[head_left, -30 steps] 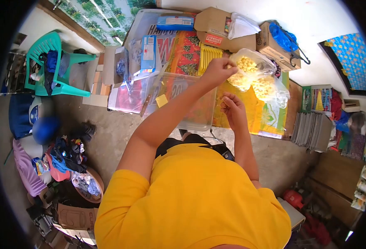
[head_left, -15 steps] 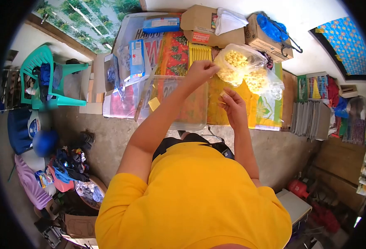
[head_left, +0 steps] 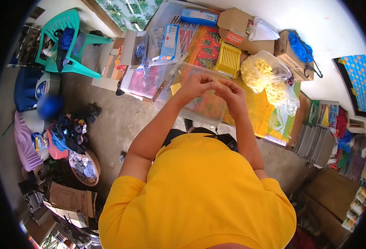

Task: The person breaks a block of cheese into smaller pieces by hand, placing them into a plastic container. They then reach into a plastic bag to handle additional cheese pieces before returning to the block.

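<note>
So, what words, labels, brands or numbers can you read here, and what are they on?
"FRAGILE": red label on the open cardboard box.
"HAP…": table cover; the rest unclear, large red letters below partly covered.
"EU…": carton at lower left; later letters unclear.
Too small or blurred: print on the blue packs, the box under the blue plastic bag, and the label at far left.
Clear bags of yellow pieces: none visible.

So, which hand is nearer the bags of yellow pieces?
Right: the right hand is just left of the bags; the left hand is farther left, beyond the right hand.
</note>
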The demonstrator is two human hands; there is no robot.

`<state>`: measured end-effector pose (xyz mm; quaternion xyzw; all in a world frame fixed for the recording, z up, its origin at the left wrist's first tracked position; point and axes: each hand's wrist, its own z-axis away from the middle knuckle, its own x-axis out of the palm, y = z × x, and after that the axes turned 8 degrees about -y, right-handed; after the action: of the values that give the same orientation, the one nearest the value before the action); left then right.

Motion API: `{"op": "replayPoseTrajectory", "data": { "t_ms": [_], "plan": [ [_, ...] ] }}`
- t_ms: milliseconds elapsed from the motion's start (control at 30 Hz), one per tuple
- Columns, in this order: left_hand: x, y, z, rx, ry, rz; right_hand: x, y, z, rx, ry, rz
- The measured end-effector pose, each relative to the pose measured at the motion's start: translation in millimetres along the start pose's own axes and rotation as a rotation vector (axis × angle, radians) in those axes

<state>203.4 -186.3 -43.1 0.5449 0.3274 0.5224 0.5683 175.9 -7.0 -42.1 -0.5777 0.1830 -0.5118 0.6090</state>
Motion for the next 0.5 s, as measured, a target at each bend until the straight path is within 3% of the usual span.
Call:
{"op": "replayPoseTrajectory", "data": {
  "t_ms": [333, 500],
  "plan": [
    [-3.4, -4.6, 6.6, -0.094, -0.075, 0.286, -2.9, -3.1, 7.0, 0.042, -0.063, -0.127],
    [15.5, 13.6, -17.7, -0.063, -0.007, 0.046, -25.2, -1.0, 12.5, 0.023, 0.072, -0.223]
  ]
}}
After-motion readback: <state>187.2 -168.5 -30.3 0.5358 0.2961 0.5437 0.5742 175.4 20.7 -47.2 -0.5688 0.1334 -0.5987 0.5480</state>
